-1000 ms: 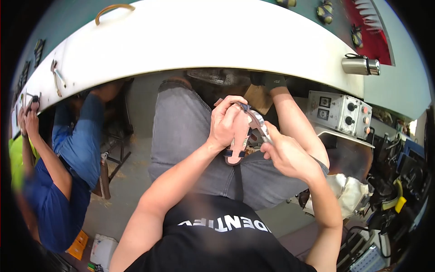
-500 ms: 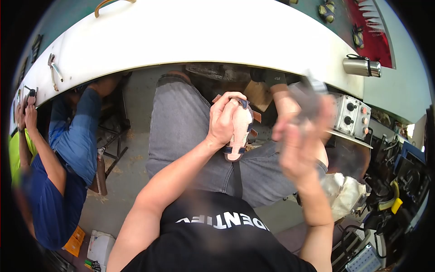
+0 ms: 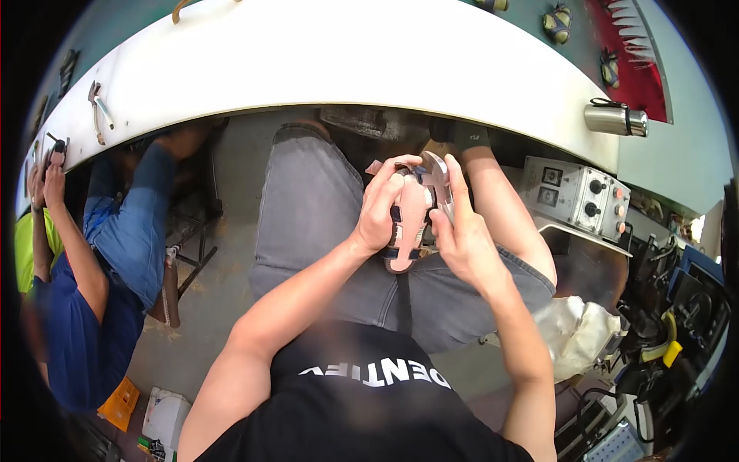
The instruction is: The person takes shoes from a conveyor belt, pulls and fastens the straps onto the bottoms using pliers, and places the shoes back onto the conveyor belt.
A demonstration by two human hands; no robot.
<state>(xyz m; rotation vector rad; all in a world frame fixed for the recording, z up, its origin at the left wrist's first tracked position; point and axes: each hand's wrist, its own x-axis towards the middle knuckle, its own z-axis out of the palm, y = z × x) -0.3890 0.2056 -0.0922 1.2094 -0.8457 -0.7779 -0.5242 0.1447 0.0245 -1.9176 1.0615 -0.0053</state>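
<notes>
A half-made sandal (image 3: 408, 223) with a pale pink sole face and dark straps is held above my lap. My left hand (image 3: 379, 212) wraps round its left side, with the fingers near the far end. My right hand (image 3: 467, 239) is closed on a shiny metal tool that looks like pincers (image 3: 437, 171). The tool's head lies against the sandal's far right edge. Its handles are mostly hidden by my fingers, and I cannot tell whether its jaws grip a strap.
A white bench (image 3: 346, 61) curves across in front, bearing another hand tool (image 3: 98, 112) at left and a steel flask (image 3: 616, 119) at right. A control box (image 3: 576, 196) stands by my right knee. A co-worker in a blue shirt (image 3: 77, 346) sits at left.
My right hand has come in leftward with the metal tool, from a blurred swing at the right to the sandal's edge. My left hand still holds the sandal in nearly the same place.
</notes>
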